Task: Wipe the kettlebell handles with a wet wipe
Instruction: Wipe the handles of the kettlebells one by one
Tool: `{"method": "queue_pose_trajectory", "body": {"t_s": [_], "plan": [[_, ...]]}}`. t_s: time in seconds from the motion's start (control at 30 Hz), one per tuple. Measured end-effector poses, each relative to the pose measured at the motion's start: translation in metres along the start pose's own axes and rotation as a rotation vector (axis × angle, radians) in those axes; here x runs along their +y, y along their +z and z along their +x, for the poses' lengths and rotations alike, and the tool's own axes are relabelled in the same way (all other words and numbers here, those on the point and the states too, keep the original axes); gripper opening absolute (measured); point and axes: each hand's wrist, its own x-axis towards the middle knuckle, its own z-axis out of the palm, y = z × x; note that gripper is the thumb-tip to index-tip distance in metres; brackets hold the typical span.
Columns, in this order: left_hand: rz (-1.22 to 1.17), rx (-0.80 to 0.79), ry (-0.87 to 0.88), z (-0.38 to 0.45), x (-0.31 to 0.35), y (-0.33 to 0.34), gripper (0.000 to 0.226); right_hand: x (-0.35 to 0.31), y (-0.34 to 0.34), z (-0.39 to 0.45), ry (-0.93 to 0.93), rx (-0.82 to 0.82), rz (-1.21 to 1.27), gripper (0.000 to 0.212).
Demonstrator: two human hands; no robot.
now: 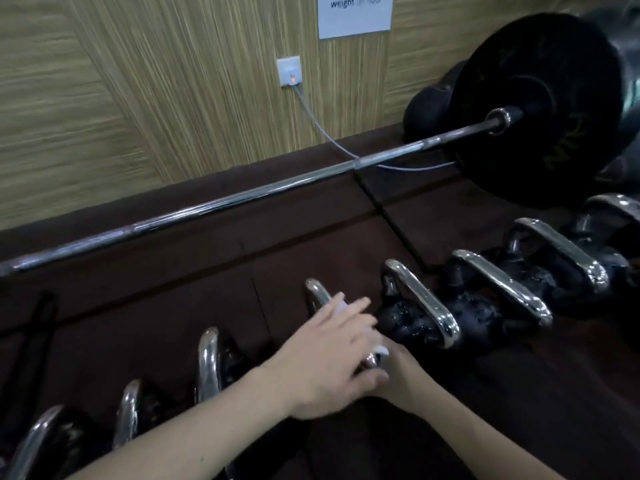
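Observation:
A row of black kettlebells with chrome handles stands on the dark floor. My left hand (329, 358) lies over the handle of one kettlebell (317, 292) in the middle of the row, fingers wrapped around a white wet wipe (341, 307) pressed on the handle. Only the far end of that handle shows. My right hand (403, 375) reaches in from the right to the near end of the same handle. It is mostly hidden under my left hand, so its grip is unclear. A bit of white wipe also shows there.
More kettlebells continue to the right (420, 299) and to the left (209, 362). A barbell (242, 199) with a black plate (533, 109) lies along the wood-panel wall. A grey cable (322, 133) runs down from a wall socket (289, 71).

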Motion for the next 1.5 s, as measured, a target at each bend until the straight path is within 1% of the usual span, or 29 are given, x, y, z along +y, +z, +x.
{"method": "queue_pose_trajectory", "body": {"t_s": [0.07, 0.1, 0.13, 0.17, 0.23, 0.27, 0.3, 0.4, 0.43, 0.47, 0.5, 0.57, 0.63, 0.7, 0.73, 0.83, 0.93, 1.0, 1.03, 1.07, 1.1, 1.17, 1.2, 1.23, 1.27, 1.3, 1.37, 1.43, 1.5], "plan": [[0.085, -0.035, 0.128, -0.009, 0.013, 0.001, 0.054, 0.009, 0.0, 0.0, -0.127, 0.042, -0.052, 0.056], [0.116, -0.027, 0.156, -0.01, 0.014, 0.002, 0.052, 0.008, 0.0, 0.002, -0.137, 0.053, -0.04, 0.041], [0.117, -0.025, 0.153, -0.008, 0.011, 0.0, 0.051, 0.005, -0.001, 0.002, -0.111, 0.029, 0.012, 0.04], [0.09, -0.026, 0.117, -0.003, 0.003, -0.004, 0.05, 0.003, 0.0, 0.003, -0.115, -0.011, 0.034, 0.055], [0.048, -0.009, -0.011, 0.009, -0.021, -0.01, 0.051, 0.007, 0.003, 0.007, 0.003, -0.028, 0.152, 0.105], [0.021, 0.0, -0.089, 0.016, -0.035, -0.013, 0.054, 0.009, 0.003, 0.007, 0.036, -0.03, 0.177, 0.121], [-0.039, -0.009, -0.176, 0.021, -0.051, -0.015, 0.056, 0.008, 0.003, 0.007, 0.044, -0.036, 0.194, 0.129], [-0.489, 0.051, -0.45, 0.027, -0.081, -0.021, 0.05, 0.008, 0.002, 0.007, 0.065, -0.042, 0.177, 0.131], [-0.544, 0.051, -0.493, 0.026, -0.081, -0.019, 0.047, 0.005, -0.001, 0.006, 0.075, -0.036, 0.171, 0.131], [-0.496, 0.03, -0.481, 0.023, -0.077, -0.017, 0.044, 0.004, -0.002, 0.006, 0.074, -0.031, 0.166, 0.131], [-0.366, 0.017, -0.42, 0.019, -0.068, -0.015, 0.046, 0.004, -0.001, 0.006, 0.062, -0.031, 0.157, 0.131], [-0.113, -0.016, -0.233, 0.009, -0.036, -0.012, 0.061, 0.004, 0.0, 0.007, 0.058, -0.025, 0.144, 0.125], [0.018, -0.062, -0.045, -0.002, -0.005, -0.005, 0.07, 0.006, 0.002, 0.006, 0.048, -0.003, 0.155, 0.106], [0.071, -0.1, 0.036, -0.005, 0.009, -0.005, 0.068, 0.002, 0.002, 0.003, 0.073, -0.005, 0.17, 0.093], [0.085, -0.09, 0.028, -0.003, 0.004, -0.007, 0.065, 0.003, 0.002, 0.004, 0.078, -0.008, 0.193, 0.096], [0.007, -0.027, -0.162, 0.011, -0.036, -0.015, 0.056, 0.003, 0.003, 0.004, 0.064, -0.01, 0.176, 0.123], [-0.262, -0.012, -0.375, 0.025, -0.064, -0.018, 0.042, 0.004, 0.003, 0.003, 0.087, -0.028, 0.164, 0.13], [-0.168, -0.018, -0.361, 0.033, -0.052, -0.021, 0.053, 0.005, 0.004, 0.003, 0.101, -0.029, 0.151, 0.132], [-0.028, -0.024, -0.279, 0.034, -0.038, -0.022, 0.06, 0.006, 0.004, 0.003, 0.095, -0.018, 0.146, 0.132], [0.129, -0.028, -0.149, 0.031, -0.022, -0.022, 0.061, 0.007, 0.004, 0.004, 0.085, -0.007, 0.128, 0.125], [0.203, -0.028, -0.025, 0.026, -0.006, -0.019, 0.056, 0.008, 0.004, 0.005, 0.08, -0.004, 0.125, 0.108], [0.18, -0.03, 0.136, 0.01, 0.017, -0.009, 0.043, 0.006, 0.001, 0.007, 0.1, -0.033, 0.171, 0.06], [0.148, -0.044, 0.18, 0.004, 0.02, -0.008, 0.041, 0.005, 0.001, 0.007, 0.114, -0.032, 0.191, 0.054], [0.12, -0.069, 0.2, 0.0, 0.018, -0.009, 0.042, 0.006, 0.002, 0.007, 0.117, -0.026, 0.192, 0.06], [0.125, -0.052, 0.205, -0.001, 0.012, -0.011, 0.042, 0.007, 0.003, 0.007, 0.107, -0.024, 0.185, 0.08], [0.107, -0.053, 0.155, 0.001, 0.002, -0.014, 0.043, 0.008, 0.005, 0.007, 0.093, -0.013, 0.18, 0.101], [0.061, -0.011, -0.019, 0.01, -0.026, -0.017, 0.049, 0.009, 0.006, 0.006, 0.096, -0.005, 0.181, 0.124], [-0.081, 0.038, -0.236, 0.019, -0.054, -0.019, 0.048, 0.01, 0.006, 0.006, 0.096, -0.014, 0.181, 0.13], [-0.176, 0.054, -0.362, 0.029, -0.061, -0.026, 0.04, 0.011, 0.004, 0.007, 0.106, -0.008, 0.167, 0.131]]}}
